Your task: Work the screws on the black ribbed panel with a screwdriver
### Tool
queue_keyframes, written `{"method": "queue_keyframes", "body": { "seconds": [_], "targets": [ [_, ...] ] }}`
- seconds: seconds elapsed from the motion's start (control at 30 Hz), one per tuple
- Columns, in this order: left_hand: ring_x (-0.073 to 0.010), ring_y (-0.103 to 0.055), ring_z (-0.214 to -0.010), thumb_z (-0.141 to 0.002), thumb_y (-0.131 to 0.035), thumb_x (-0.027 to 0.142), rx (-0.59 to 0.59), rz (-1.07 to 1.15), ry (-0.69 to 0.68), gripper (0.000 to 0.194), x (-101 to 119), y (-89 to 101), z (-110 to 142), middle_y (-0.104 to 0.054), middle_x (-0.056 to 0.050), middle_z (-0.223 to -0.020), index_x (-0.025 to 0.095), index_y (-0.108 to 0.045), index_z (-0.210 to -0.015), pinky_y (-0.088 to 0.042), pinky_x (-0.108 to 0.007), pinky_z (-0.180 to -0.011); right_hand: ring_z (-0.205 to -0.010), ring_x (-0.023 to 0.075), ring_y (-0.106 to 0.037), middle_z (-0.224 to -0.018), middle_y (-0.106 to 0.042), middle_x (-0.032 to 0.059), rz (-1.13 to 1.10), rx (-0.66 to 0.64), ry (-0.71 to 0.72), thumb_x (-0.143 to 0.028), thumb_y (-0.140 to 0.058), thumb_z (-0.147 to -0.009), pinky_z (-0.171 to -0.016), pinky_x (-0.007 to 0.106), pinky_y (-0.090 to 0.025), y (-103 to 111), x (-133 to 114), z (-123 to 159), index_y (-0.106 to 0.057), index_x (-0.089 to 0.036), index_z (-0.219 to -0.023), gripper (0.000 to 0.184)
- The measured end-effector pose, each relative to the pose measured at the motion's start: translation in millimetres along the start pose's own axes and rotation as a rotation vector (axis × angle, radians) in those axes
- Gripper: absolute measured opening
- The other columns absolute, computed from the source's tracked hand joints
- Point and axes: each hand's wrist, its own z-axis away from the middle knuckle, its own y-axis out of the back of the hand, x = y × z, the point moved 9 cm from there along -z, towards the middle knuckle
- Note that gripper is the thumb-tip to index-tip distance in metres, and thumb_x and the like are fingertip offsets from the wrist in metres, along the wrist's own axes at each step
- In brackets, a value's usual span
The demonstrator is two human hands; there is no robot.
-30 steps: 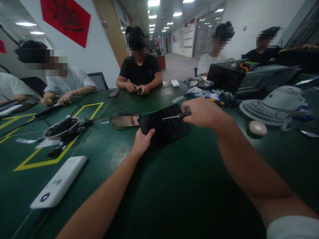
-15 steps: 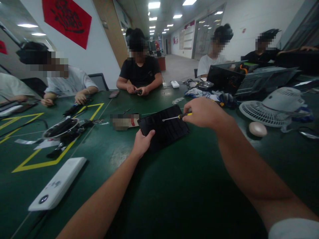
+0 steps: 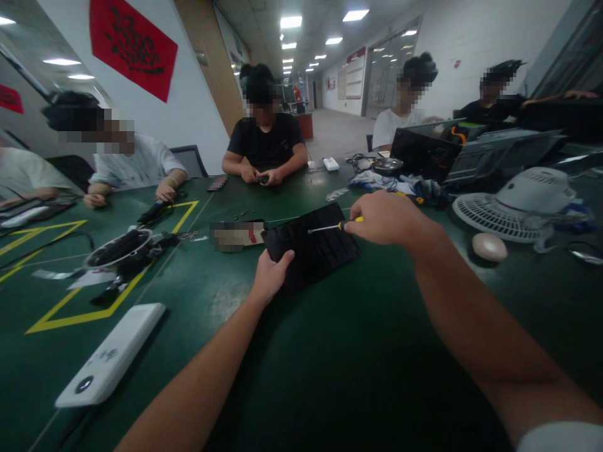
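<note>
My left hand (image 3: 274,274) grips the near left edge of a flat black rectangular panel (image 3: 325,245), thumb on top. The panel is tilted above the green table, and its exact kind I cannot make out. My right hand (image 3: 384,216) is closed around the yellow and black handle of a screwdriver (image 3: 326,228). Its metal shaft points left across the panel, with the tip over the panel's upper middle; whether the tip touches it is too small to tell. A cardboard piece with a red mark (image 3: 252,235) lies just left of the panel.
On the left lie a white power bank (image 3: 110,355) and a round basket of black parts (image 3: 120,248). A white fan (image 3: 527,204), a pale mouse (image 3: 488,247) and an open computer case (image 3: 499,157) stand to the right. Several people sit around the green table (image 3: 330,370).
The view has shifted slightly, so everything sits a little lower. Both hands keep their holds, and the screwdriver stays over nearly the same spot on the panel.
</note>
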Motion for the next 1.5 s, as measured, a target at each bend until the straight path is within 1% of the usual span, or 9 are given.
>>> {"method": "queue_keyframes", "body": {
  "seconds": [0.4, 0.57, 0.67, 0.73, 0.83, 0.97, 1.03, 1.23, 1.5],
  "targets": [
    [-0.0361, -0.080, -0.115, -0.073, -0.095, 0.043, 0.008, 0.013, 0.015, 0.051, 3.4, -0.1, 2.1, -0.085, -0.014, -0.118, 0.018, -0.078, -0.114, -0.059, -0.057, -0.112, -0.122, 0.0434, -0.074, -0.128, -0.081, 0.0234, 0.040, -0.124, 0.082, -0.044, -0.046, -0.108, -0.096, 0.054, -0.057, -11.4, -6.2, 1.0, -0.085, -0.017, -0.123, 0.050],
    [-0.0367, -0.080, -0.115, -0.074, -0.094, 0.045, 0.008, -0.004, 0.004, 0.053, 3.9, 0.4, 2.2, -0.085, -0.015, -0.119, 0.017, -0.077, -0.116, -0.060, -0.057, -0.111, -0.108, 0.0361, -0.076, -0.113, -0.083, 0.0168, -0.032, -0.043, 0.103, -0.049, -0.058, -0.103, -0.087, 0.045, -0.055, -2.1, 1.8, -0.7, -0.086, -0.021, -0.114, 0.041],
    [-0.0359, -0.080, -0.115, -0.075, -0.093, 0.045, -0.002, -0.016, -0.017, 0.052, 7.6, -0.3, 3.5, -0.085, -0.014, -0.119, 0.017, -0.077, -0.116, -0.061, -0.055, -0.110, -0.097, 0.0312, -0.074, -0.106, -0.083, 0.0109, -0.029, 0.032, 0.131, -0.038, -0.076, -0.089, -0.079, 0.039, -0.051, 6.7, 7.7, 0.1, -0.085, -0.023, -0.109, 0.027],
    [-0.0351, -0.080, -0.115, -0.076, -0.092, 0.045, 0.000, -0.027, -0.024, 0.051, 9.3, -0.3, 4.1, -0.085, -0.014, -0.119, 0.017, -0.077, -0.116, -0.061, -0.053, -0.110, -0.097, 0.0307, -0.074, -0.105, -0.083, 0.0100, -0.005, 0.086, 0.152, -0.031, -0.077, -0.084, -0.078, 0.038, -0.050, 12.7, 9.3, 1.8, -0.085, -0.023, -0.106, 0.025],
    [-0.0347, -0.079, -0.115, -0.076, -0.092, 0.045, 0.004, -0.044, -0.028, 0.051, 9.1, -0.2, 3.8, -0.085, -0.013, -0.118, 0.017, -0.077, -0.115, -0.061, -0.052, -0.109, -0.100, 0.0322, -0.074, -0.105, -0.084, 0.0113, -0.040, 0.173, 0.136, -0.036, -0.075, -0.088, -0.082, 0.039, -0.051, 22.4, 11.8, 4.2, -0.086, -0.023, -0.102, 0.023],
    [-0.0347, -0.079, -0.110, -0.075, -0.092, 0.048, -0.011, -0.026, -0.004, 0.052, 4.2, -2.5, 2.6, -0.084, -0.013, -0.113, 0.017, -0.076, -0.114, -0.062, -0.052, -0.105, -0.107, 0.0346, -0.076, -0.109, -0.085, 0.0162, -0.142, 0.265, 0.108, -0.042, -0.070, -0.095, -0.090, 0.042, -0.052, 32.7, 13.5, 6.3, -0.089, -0.018, -0.110, 0.034],
    [-0.0346, -0.079, -0.109, -0.076, -0.091, 0.047, -0.012, -0.027, -0.003, 0.051, 4.3, -3.0, 2.7, -0.084, -0.013, -0.113, 0.017, -0.076, -0.114, -0.063, -0.052, -0.104, -0.109, 0.0359, -0.076, -0.112, -0.085, 0.0179, -0.161, 0.283, 0.101, -0.043, -0.068, -0.096, -0.091, 0.044, -0.051, 34.5, 13.9, 6.3, -0.089, -0.017, -0.113, 0.037],
    [-0.0333, -0.080, -0.108, -0.080, -0.089, 0.041, -0.010, -0.053, -0.007, 0.043, 8.3, -2.7, 4.7, -0.084, -0.012, -0.112, 0.018, -0.076, -0.113, -0.064, -0.051, -0.104, -0.099, 0.0324, -0.075, -0.102, -0.084, 0.0118, -0.131, 0.263, 0.111, -0.040, -0.072, -0.093, -0.088, 0.043, -0.052, 29.5, 12.1, 3.0, -0.089, -0.024, -0.104, 0.026],
    [-0.0341, -0.080, -0.110, -0.077, -0.092, 0.045, -0.002, -0.031, -0.009, 0.048, 5.3, -0.7, 4.2, -0.085, -0.013, -0.115, 0.018, -0.077, -0.113, -0.062, -0.053, -0.107, -0.097, 0.0319, -0.074, -0.099, -0.083, 0.0112, -0.121, 0.259, 0.097, -0.040, -0.076, -0.091, -0.084, 0.042, -0.053, 24.6, 8.4, 3.1, -0.089, -0.025, -0.101, 0.022]
  ]
}}
